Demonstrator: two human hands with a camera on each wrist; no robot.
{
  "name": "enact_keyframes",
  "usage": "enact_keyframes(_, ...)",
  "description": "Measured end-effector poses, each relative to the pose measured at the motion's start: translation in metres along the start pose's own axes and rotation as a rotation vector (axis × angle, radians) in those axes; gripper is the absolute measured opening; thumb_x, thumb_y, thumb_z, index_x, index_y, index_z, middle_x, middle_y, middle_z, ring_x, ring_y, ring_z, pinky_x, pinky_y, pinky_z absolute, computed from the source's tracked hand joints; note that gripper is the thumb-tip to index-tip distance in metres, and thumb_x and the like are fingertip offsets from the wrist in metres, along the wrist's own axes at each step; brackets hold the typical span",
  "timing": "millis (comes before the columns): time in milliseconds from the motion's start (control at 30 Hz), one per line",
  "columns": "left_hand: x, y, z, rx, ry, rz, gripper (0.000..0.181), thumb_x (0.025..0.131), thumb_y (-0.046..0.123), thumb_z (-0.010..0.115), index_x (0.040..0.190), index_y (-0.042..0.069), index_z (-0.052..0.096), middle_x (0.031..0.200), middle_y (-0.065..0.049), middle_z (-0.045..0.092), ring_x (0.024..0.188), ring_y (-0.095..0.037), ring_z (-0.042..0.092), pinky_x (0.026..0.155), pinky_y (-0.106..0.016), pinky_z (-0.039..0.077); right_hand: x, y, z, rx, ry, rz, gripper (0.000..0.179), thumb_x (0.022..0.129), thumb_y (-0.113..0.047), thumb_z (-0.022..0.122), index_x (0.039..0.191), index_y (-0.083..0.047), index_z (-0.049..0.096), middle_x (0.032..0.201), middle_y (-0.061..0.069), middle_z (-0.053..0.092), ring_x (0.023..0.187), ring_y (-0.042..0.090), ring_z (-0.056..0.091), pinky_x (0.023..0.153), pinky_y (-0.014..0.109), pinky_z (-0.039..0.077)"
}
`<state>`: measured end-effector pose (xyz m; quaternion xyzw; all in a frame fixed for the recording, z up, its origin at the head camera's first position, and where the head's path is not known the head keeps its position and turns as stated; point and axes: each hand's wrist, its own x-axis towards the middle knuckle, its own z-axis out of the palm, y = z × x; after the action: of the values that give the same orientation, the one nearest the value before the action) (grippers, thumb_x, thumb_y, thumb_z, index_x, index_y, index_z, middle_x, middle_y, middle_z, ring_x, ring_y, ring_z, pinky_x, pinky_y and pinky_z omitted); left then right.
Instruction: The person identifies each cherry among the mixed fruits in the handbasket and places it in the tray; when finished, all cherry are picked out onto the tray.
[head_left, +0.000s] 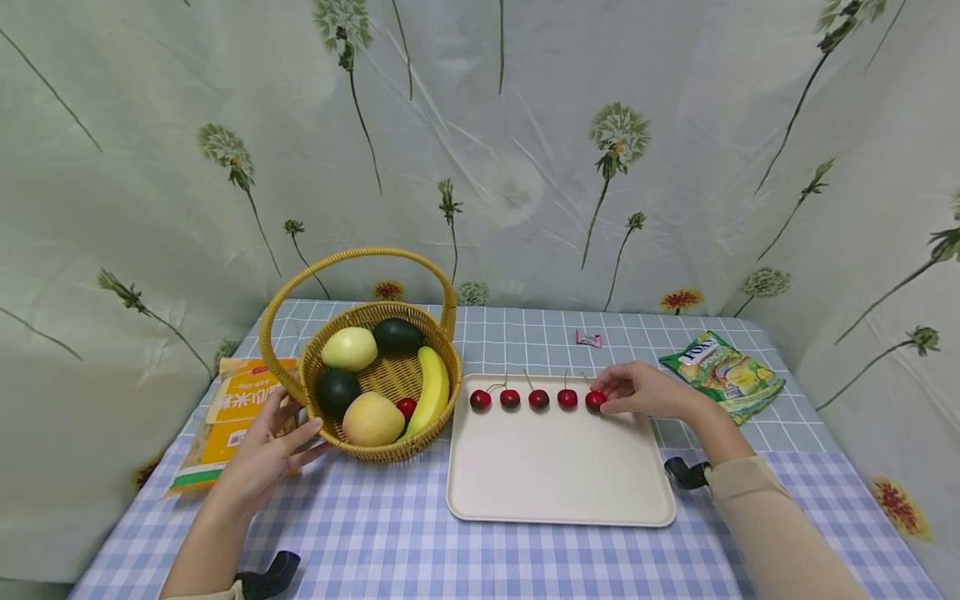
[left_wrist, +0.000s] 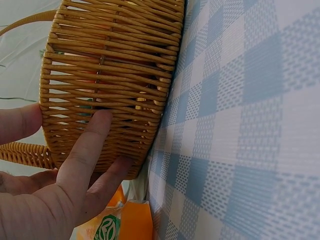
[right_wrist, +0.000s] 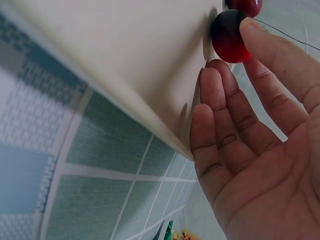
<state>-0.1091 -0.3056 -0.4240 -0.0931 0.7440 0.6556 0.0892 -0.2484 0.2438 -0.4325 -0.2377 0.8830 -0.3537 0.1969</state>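
Observation:
My right hand (head_left: pixel 637 390) pinches a cherry (head_left: pixel 595 401) between thumb and index finger, over the back right of a cream tray (head_left: pixel 562 475). In the right wrist view the same dark red cherry (right_wrist: pixel 229 37) shows at the thumb tip, the other fingers beside the tray rim. Several stemmed cherries (head_left: pixel 538 400) form a row along the tray's back edge. My left hand (head_left: pixel 270 450) touches the side of a wicker basket (head_left: pixel 390 452), its fingers (left_wrist: pixel 82 150) extended against the weave and its thumb at the rim. A banana (head_left: pixel 431 392) lies inside the basket.
Also in the basket are dark green fruits (head_left: pixel 398 336), a pale green fruit (head_left: pixel 350 348), a yellowish fruit (head_left: pixel 372 419) and a red one (head_left: pixel 406 407). An orange food bag (head_left: pixel 240 408) lies left, a green FOX'S packet (head_left: pixel 722 375) right, a small pink wrapped candy (head_left: pixel 588 338) behind the tray.

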Motion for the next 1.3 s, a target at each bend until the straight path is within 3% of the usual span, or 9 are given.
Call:
enact_keyframes(633,0.0,0.0,-0.001,0.003,0.001,-0.015,0.09,0.109,0.017,0.063,0.174,0.028,0.001,0.179,-0.028,0.005,0.115,-0.007,0.064,0.101,-0.043,0.064,0.001,-0.004,-0.001,0.004,-0.013,-0.005,0.032,0.095,-0.012,0.082,0.122,0.002,0.071,0.108,0.011,0.075,0.094,0.017,0.066,0.079,0.02,0.058)
enact_keyframes(800,0.0,0.001,0.0,0.002,0.002,-0.012,0.089,0.11,0.016,0.062,0.174,0.028,0.001,0.179,-0.027,0.004,0.129,-0.02,0.06,0.102,-0.045,0.064,0.0,-0.013,-0.011,-0.043,0.006,-0.004,0.031,0.096,-0.017,0.082,0.121,0.0,0.073,0.104,0.008,0.074,0.094,0.016,0.065,0.08,0.022,0.058)
enact_keyframes(1000,0.001,0.002,0.002,0.002,0.011,-0.014,0.088,0.111,0.015,0.06,0.174,0.028,0.001,0.179,-0.026,0.005,0.151,-0.046,0.039,0.102,-0.046,0.064,0.01,-0.044,-0.024,-0.081,-0.004,-0.059,0.032,0.098,-0.018,0.079,0.124,0.0,0.071,0.1,0.005,0.071,0.094,0.016,0.064,0.083,0.024,0.058)
enact_keyframes(1300,-0.001,0.001,0.003,-0.023,0.007,-0.016,0.089,0.111,0.012,0.059,0.174,0.028,-0.001,0.179,-0.026,0.001,0.155,-0.052,0.031,0.102,-0.047,0.063,0.047,-0.117,-0.013,-0.152,-0.12,-0.174,0.023,0.101,-0.022,0.076,0.122,-0.014,0.073,0.099,0.0,0.071,0.095,0.015,0.066,0.088,0.033,0.059)
